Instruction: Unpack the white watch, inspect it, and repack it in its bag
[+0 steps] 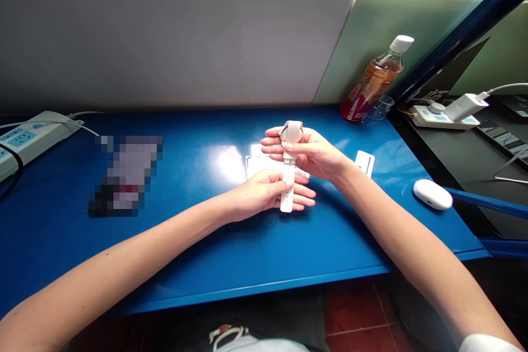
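A white wristwatch (289, 168) is held upright between my two hands over the blue table, its strap hanging downward. My right hand (311, 149) grips the upper part around the watch case, with the thumb across the front and the fingers behind. Lower down, my left hand (272, 190) pinches the perforated strap between its thumb and the fingers behind it. The watch face cannot be made out. Behind my hands lies a white flat object (258, 165), partly hidden by them.
At the left are a power strip (49, 131) and a blurred phone-like object (132, 170). A drink bottle (373, 82) stands at the back right beside a clear cup (381, 108). Nearer are a white card (365, 163) and a white rounded case (433, 194). Another power strip (447, 119) sits beyond.
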